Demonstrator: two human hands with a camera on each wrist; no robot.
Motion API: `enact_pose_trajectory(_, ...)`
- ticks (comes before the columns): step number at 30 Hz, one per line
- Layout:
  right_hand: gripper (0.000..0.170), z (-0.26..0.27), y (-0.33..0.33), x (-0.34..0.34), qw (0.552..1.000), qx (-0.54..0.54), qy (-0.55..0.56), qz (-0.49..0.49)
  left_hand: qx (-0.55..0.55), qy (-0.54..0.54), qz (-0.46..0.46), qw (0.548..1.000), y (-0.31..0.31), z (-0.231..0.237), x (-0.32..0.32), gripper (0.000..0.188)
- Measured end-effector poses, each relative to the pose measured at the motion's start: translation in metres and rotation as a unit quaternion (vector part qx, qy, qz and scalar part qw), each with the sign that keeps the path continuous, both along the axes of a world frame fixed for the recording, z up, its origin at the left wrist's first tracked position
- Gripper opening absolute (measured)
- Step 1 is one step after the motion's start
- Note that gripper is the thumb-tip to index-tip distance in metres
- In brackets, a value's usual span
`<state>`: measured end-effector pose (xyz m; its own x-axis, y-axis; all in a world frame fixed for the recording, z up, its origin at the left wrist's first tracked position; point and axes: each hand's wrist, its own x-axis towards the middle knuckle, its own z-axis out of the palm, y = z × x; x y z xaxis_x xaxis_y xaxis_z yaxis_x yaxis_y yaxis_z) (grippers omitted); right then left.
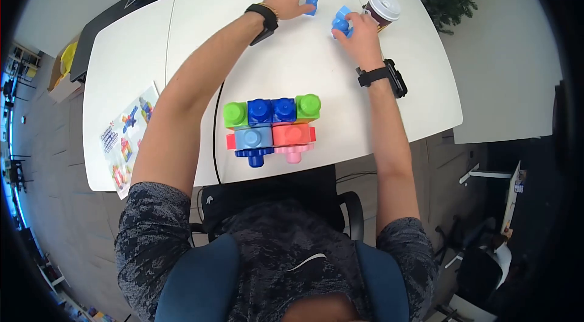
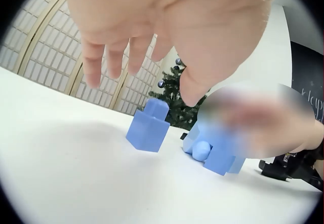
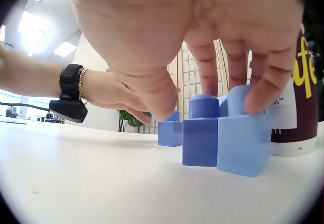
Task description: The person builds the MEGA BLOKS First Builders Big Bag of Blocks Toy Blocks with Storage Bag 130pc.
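Note:
My left hand (image 1: 289, 0) is stretched over the far side of the table, its fingers extended. Just below it, a single blue toy block (image 2: 148, 129) stands upright on the table. Beside the coffee cup, my right hand (image 1: 363, 36) hangs over a small group of blue blocks, its fingers spread. In the right wrist view, fingertips reach the studs of a medium blue block (image 3: 200, 138) and a light blue block (image 3: 243, 140), which stand side by side. The thumb (image 3: 164, 105) lies in front of them, to the left. Parts of these blocks are hidden by the hand.
Near the table's front edge stands a block assembly (image 1: 272, 133) in green, blue, red and pink, with gear-shaped pieces. A lidded coffee cup (image 1: 384, 7) is at the far right. An instruction sheet (image 1: 126, 136) lies on the left, and a black cable (image 1: 215, 133) crosses the table.

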<state>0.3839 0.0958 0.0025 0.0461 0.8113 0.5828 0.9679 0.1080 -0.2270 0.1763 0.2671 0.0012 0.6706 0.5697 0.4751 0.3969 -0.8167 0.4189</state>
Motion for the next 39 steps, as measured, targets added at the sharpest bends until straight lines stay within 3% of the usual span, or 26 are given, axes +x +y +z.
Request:
enact_pose_trajectory(2,0.041,0.002,0.001,0.001,0.997,-0.059,0.029,0.032,-0.026,0.013,-0.022,0.999,0.002,-0.004,0.009,0.067)
enact_pose_trajectory(4,0.039,0.001,-0.005,-0.005,0.997,-0.055,0.017,0.045,-0.037,0.023,-0.066,0.997,0.002,-0.009,0.010,0.049)
enact_pose_trajectory(5,0.037,-0.001,-0.012,-0.013,0.997,-0.056,0.012,0.056,-0.042,0.022,-0.064,0.997,-0.004,-0.008,0.005,0.049)
enact_pose_trajectory(7,0.033,0.005,-0.024,-0.026,0.993,-0.095,0.026,0.060,-0.139,0.005,-0.039,0.989,-0.015,-0.008,-0.011,0.039)
enact_pose_trajectory(8,0.032,0.009,-0.030,-0.033,0.991,-0.119,0.002,0.065,-0.095,-0.015,-0.056,0.994,-0.020,-0.011,-0.023,0.036)
enact_pose_trajectory(10,0.031,0.013,-0.038,-0.044,0.987,-0.142,-0.016,0.073,-0.104,0.007,-0.048,0.993,-0.044,-0.005,-0.056,0.037)
enact_pose_trajectory(12,0.032,0.018,-0.041,-0.051,0.989,-0.041,-0.062,0.129,-0.108,0.006,-0.045,0.993,-0.057,0.000,-0.092,0.040)
enact_pose_trajectory(13,0.032,0.027,-0.042,-0.054,0.989,-0.041,-0.058,0.132,-0.108,0.010,-0.042,0.993,-0.063,0.007,-0.111,0.040)
enact_pose_trajectory(15,0.034,0.057,-0.047,-0.065,0.980,-0.021,0.104,0.166,-0.113,-0.072,0.027,0.991,-0.084,0.046,-0.146,0.041)
enact_pose_trajectory(17,0.036,0.107,-0.068,-0.085,0.944,-0.026,0.220,0.243,-0.109,-0.125,-0.019,0.986,-0.117,0.094,-0.173,0.041)
enact_pose_trajectory(21,0.035,0.184,-0.125,-0.123,0.937,-0.041,0.123,0.326,-0.085,-0.110,-0.081,0.987,-0.216,0.167,-0.196,0.046)
enact_pose_trajectory(23,0.035,0.181,-0.135,-0.139,0.931,-0.048,0.067,0.356,-0.025,-0.071,-0.094,0.993,-0.239,0.166,-0.191,0.046)
enact_pose_trajectory(25,0.037,0.157,-0.136,-0.149,0.930,-0.081,0.006,0.358,-0.073,-0.046,-0.077,0.993,-0.253,0.148,-0.182,0.049)
enact_pose_trajectory(27,0.040,0.156,-0.134,-0.145,0.932,-0.108,0.030,0.345,-0.077,-0.042,-0.077,0.993,-0.258,0.147,-0.186,0.056)
enact_pose_trajectory(30,0.043,0.155,-0.128,-0.137,0.896,-0.144,0.050,0.418,-0.081,-0.054,-0.104,0.990,-0.249,0.142,-0.190,0.069)
enact_pose_trajectory(31,0.043,0.153,-0.115,-0.127,0.896,-0.145,0.050,0.417,-0.069,-0.073,-0.133,0.986,-0.243,0.140,-0.193,0.076)
enact_pose_trajectory(33,0.044,0.143,-0.080,-0.099,0.925,0.040,0.051,0.374,-0.114,-0.145,-0.135,0.973,-0.224,0.127,-0.209,0.069)
enact_pose_trajectory(35,0.046,0.121,-0.030,-0.054,0.975,0.005,0.019,0.222,-0.095,-0.206,-0.013,0.974,-0.213,0.100,-0.217,0.042)
enact_pose_trajectory(36,0.042,0.096,-0.003,-0.027,0.983,-0.001,-0.071,0.169,-0.085,-0.187,0.041,0.978,-0.208,0.086,-0.219,0.032)
enact_pose_trajectory(37,0.041,0.070,0.019,-0.007,0.980,-0.005,-0.162,0.116,-0.073,-0.168,0.095,0.979,-0.204,0.073,-0.221,0.022)
enact_pose_trajectory(38,0.041,0.053,0.027,-0.004,0.980,-0.003,-0.161,0.115,-0.080,-0.145,0.102,0.981,-0.206,0.061,-0.223,0.017)
enact_pose_trajectory(39,0.040,0.042,0.033,-0.001,0.974,-0.092,-0.189,0.089,-0.084,-0.124,0.109,0.983,-0.207,0.054,-0.224,0.012)
